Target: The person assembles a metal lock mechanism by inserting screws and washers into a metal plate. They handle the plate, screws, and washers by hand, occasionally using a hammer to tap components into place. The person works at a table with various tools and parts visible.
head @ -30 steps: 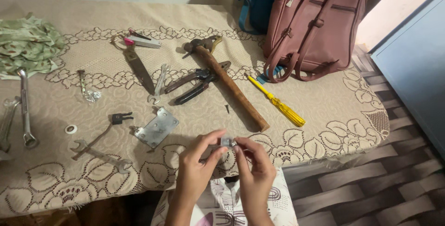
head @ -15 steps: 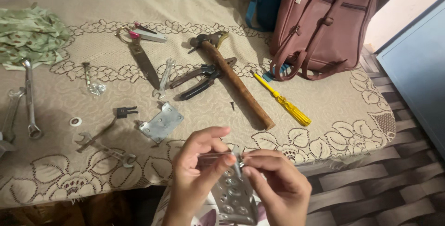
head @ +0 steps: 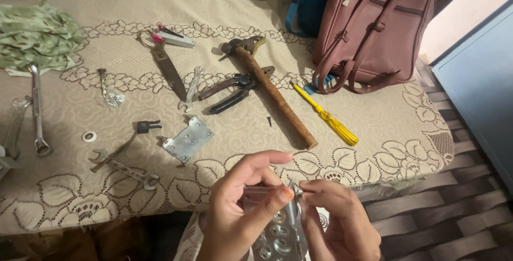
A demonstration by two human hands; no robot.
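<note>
My left hand (head: 243, 207) grips a perforated metal plate (head: 280, 234) by its top edge, thumb across the front. My right hand (head: 336, 218) pinches a small metal part at the plate's upper right corner; the part is too small to identify. Both hands are below the near edge of the table (head: 374, 148), over my lap. A second flat metal plate (head: 188, 139) lies on the tablecloth just beyond my left hand.
On the tablecloth lie a wooden-handled hammer (head: 272, 92), pliers (head: 235, 90), a yellow screwdriver (head: 326, 116), several wrenches (head: 125, 167), a washer (head: 89, 136) and green cloth (head: 37, 36). A pink bag (head: 374, 25) stands at the back right, with a blue bag behind it.
My hands have dropped from the table's edge toward my lap, bringing the perforated plate with them. The view has shifted slightly downward.
</note>
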